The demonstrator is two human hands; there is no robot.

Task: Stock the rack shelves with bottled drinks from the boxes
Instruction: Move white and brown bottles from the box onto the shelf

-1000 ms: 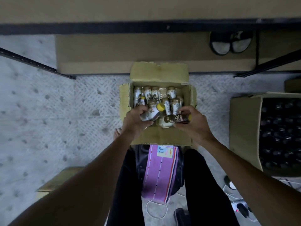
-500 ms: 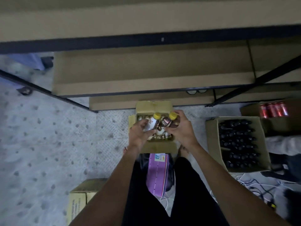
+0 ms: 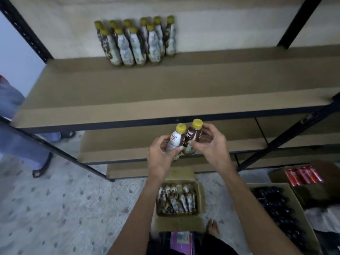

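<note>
My left hand (image 3: pixel 161 159) grips a yellow-capped bottle with a white and brown label (image 3: pixel 175 139). My right hand (image 3: pixel 211 146) grips a second yellow-capped bottle with a brown label (image 3: pixel 193 138). Both bottles are upright, side by side, in front of the edge of the upper shelf (image 3: pixel 147 100). Several matching bottles (image 3: pixel 136 41) stand at the back of that shelf. Below my arms, an open cardboard box (image 3: pixel 178 219) on the floor holds several more of these bottles.
Black rack posts (image 3: pixel 25 30) frame the shelves; lower shelves (image 3: pixel 128 142) sit beneath. To the right stand a box of dark bottles (image 3: pixel 287 214) and a box of red cans (image 3: pixel 303 175). Another person's leg (image 3: pixel 22 142) stands at the left.
Both hands lifted the two bottles out of the box and up to the level of the upper shelf's edge. The view rose from the floor to the rack.
</note>
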